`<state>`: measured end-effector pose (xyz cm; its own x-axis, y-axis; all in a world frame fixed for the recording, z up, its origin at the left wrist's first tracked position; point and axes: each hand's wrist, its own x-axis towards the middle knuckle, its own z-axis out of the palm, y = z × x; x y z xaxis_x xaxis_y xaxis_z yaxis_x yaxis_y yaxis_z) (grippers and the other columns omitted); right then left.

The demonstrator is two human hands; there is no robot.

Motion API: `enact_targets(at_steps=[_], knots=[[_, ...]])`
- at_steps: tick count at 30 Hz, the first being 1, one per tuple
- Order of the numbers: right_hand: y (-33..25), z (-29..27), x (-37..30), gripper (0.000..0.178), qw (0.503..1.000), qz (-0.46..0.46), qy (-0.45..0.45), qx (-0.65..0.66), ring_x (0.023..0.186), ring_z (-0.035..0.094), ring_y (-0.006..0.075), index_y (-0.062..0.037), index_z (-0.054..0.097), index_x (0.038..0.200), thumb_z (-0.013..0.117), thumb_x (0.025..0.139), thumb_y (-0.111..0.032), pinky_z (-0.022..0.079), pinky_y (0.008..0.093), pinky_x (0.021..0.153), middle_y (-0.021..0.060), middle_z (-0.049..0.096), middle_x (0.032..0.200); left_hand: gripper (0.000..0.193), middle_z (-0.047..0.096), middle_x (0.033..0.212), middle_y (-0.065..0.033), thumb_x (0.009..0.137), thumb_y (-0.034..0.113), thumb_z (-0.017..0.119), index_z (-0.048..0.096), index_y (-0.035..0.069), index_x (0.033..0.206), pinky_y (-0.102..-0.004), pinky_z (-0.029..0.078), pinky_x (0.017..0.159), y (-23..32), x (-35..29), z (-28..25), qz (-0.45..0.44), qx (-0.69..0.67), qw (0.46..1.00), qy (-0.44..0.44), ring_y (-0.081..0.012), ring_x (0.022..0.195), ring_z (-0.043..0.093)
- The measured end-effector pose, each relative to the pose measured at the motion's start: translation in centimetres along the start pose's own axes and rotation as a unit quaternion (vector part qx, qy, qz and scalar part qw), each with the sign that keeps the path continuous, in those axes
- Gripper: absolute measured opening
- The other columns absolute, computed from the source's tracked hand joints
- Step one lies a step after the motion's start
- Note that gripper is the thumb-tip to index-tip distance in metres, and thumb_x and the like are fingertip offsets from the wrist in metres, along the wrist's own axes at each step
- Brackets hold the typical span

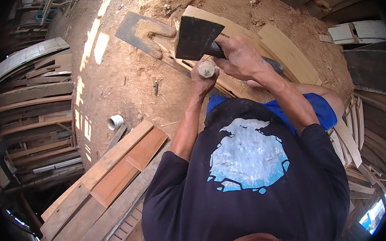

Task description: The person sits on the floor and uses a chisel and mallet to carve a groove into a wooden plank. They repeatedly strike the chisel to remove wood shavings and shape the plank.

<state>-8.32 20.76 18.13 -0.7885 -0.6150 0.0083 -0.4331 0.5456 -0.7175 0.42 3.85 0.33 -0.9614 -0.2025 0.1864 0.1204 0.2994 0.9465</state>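
My left hand (205, 85) is wrapped round an upright wooden tool handle (206, 69), like a chisel's, whose round worn end faces up. The lower part of that tool is hidden by the hand. Just to the right, my right hand (242, 57) grips the dark handle of a mallet (199, 35). Its big block head has a black face and a pale wood side, and it hangs beyond the left hand, apart from the round handle end. Under both hands lie long pale wooden boards (282, 45), partly hidden by my arms.
A grey board (143, 34) with sawdust on it lies ahead. A white cup-like container (115, 122) stands on the sawdust-covered ground (131, 89) at left. Planks and a panel (125, 178) are piled at lower left. Timber stacks (34, 115) line the left side; more boards (370, 70) are at right.
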Motion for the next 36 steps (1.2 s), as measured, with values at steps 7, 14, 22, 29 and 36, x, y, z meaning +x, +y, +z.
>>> enact_targets(at_steps=[7, 14, 22, 29, 36], knots=[[0.0, -1.0, -0.1, 0.025, 0.996, -0.075, 0.045, 0.008, 0.082, 0.069, 0.0399, -0.0097, 0.068, 0.104, 0.072, 0.080, -0.018, 0.052, 0.0516, 0.070, 0.0190, 0.070, 0.083, 0.019, 0.064, 0.077, -0.0011, 0.084, 0.008, 0.078, 0.062, 0.003, 0.093, -0.0284, 0.051, 0.065, 2.3, 1.6, -2.4, -0.049, 0.000, 0.998, 0.034, -0.0107, 0.071, 0.061], [4.1, 3.2, 0.0, 0.028, 0.991, 0.014, -0.091, -0.093, 0.087, 0.071, 0.0402, -0.0068, 0.068, 0.106, 0.068, 0.079, -0.016, 0.055, 0.0506, 0.074, 0.0216, 0.071, 0.085, 0.015, 0.063, 0.078, -0.0051, 0.083, 0.009, 0.076, 0.063, 0.003, 0.088, -0.0365, 0.050, 0.070, -0.5, -1.9, -0.1, -0.013, 0.073, 0.997, 0.028, -0.0181, 0.072, 0.060], [-0.7, -3.1, 0.3, 0.030, 0.989, -0.046, 0.086, 0.108, 0.083, 0.070, 0.0397, -0.0066, 0.069, 0.107, 0.073, 0.080, -0.018, 0.054, 0.0476, 0.073, 0.0193, 0.070, 0.083, 0.021, 0.057, 0.073, 0.0009, 0.084, 0.004, 0.077, 0.056, 0.005, 0.087, -0.0269, 0.047, 0.064, 0.5, 2.1, -4.5, -0.078, 0.002, 0.995, 0.068, -0.0091, 0.067, 0.052], [3.6, 4.3, 1.3, 0.028, 0.996, -0.057, -0.041, -0.059, 0.085, 0.071, 0.0394, -0.0124, 0.066, 0.108, 0.067, 0.080, -0.013, 0.055, 0.0501, 0.073, 0.0174, 0.071, 0.084, 0.036, 0.066, 0.099, -0.0081, 0.081, 0.014, 0.082, 0.063, 0.001, 0.109, -0.0343, 0.054, 0.081, -3.3, 0.2, -2.6, -0.083, 0.068, 0.994, 0.000, -0.0194, 0.090, 0.065], [2.4, 0.0, 1.2, 0.043, 0.998, 0.022, -0.062, 0.006, 0.084, 0.071, 0.0396, -0.0107, 0.067, 0.121, 0.071, 0.079, -0.017, 0.055, 0.0492, 0.075, 0.0205, 0.072, 0.088, 0.022, 0.060, 0.076, -0.0023, 0.084, 0.007, 0.079, 0.057, 0.003, 0.087, -0.0294, 0.049, 0.067, -1.3, 0.4, -2.3, -0.018, 0.103, 0.994, 0.037, -0.0121, 0.070, 0.056]])
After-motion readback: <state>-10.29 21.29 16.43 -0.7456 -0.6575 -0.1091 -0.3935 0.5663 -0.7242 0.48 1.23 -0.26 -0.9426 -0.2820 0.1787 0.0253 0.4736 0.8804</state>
